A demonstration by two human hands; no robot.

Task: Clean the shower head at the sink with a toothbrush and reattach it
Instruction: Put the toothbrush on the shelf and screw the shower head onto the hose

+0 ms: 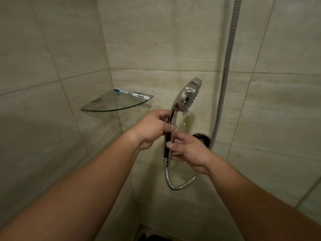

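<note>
A chrome shower head [188, 94] stands upright in front of the tiled wall, its spray face turned right. My left hand [152, 127] grips the upper part of its handle. My right hand [187, 151] pinches the lower end of the handle, where the metal hose [175, 186] joins it. The hose loops down, then rises along the wall to the upper right. A white and blue toothbrush [132, 94] lies on the glass corner shelf [111, 106] to the left, apart from both hands.
A round chrome wall fitting [203, 137] sits behind my right hand. Beige tiled walls meet in a corner behind the shelf. A dark object shows at the bottom edge near the floor.
</note>
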